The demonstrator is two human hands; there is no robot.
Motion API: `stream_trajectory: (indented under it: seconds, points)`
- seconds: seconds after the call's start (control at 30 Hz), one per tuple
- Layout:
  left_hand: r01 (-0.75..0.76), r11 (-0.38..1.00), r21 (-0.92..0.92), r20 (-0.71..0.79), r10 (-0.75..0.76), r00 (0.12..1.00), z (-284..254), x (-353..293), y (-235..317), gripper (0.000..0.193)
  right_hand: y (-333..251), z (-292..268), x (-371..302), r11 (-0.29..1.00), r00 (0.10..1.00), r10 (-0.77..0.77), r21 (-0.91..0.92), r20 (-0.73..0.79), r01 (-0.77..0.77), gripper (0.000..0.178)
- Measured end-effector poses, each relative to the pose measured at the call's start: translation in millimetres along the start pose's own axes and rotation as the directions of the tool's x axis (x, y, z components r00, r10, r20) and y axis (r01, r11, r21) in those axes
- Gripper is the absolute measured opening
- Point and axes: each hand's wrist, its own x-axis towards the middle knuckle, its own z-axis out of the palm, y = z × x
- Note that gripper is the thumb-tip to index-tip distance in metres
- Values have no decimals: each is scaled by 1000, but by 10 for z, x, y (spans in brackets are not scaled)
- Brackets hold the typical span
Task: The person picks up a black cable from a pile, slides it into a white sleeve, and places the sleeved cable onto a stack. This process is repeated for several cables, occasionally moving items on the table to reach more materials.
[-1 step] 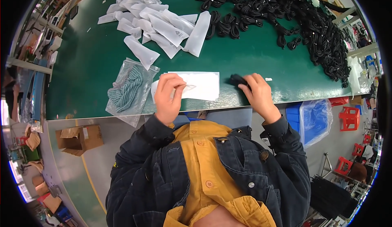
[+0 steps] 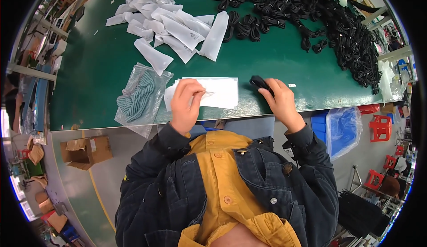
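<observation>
My left hand point(image 2: 186, 107) is closed in a pinch on a white bag point(image 2: 222, 91), the top one of a flat stack at the table's near edge. Thumb and forefinger grip a raised fold of it. To the right, my right hand point(image 2: 283, 102) is closed around one end of a coiled black cable point(image 2: 259, 82). The cable's free end points up and left, apart from the bags. Farther away lies a heap of filled white bags point(image 2: 178, 24). Many loose black cable coils point(image 2: 284, 7) cover the far right.
A clear plastic bag holding a striped green-grey knitted thing point(image 2: 138, 96) lies left of my left hand. A small white tag point(image 2: 292, 85) rests right of my right hand. Beyond the near edge stand a blue bin with a plastic liner point(image 2: 321, 129) and an open cardboard box point(image 2: 89, 153).
The coiled cable in my right hand has tipped up slightly and shows more sharply. My left hand has shifted a little to the right, still pinching the white bag.
</observation>
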Motion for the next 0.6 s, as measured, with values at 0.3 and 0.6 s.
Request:
stream_trajectory:
  seconds: [0.3, 0.6]
  points:
    - [186, 971, -149, 84, -175, 981, 104, -48, -186, 5, -345, 266, 189, 979, 995, -83, 191, 58, 70, 23]
    - [178, 968, -178, 125, -157, 980, 96, -51, -121, 6, -387, 287, 213, 959, 948, -281, 84, 151, 270, 26]
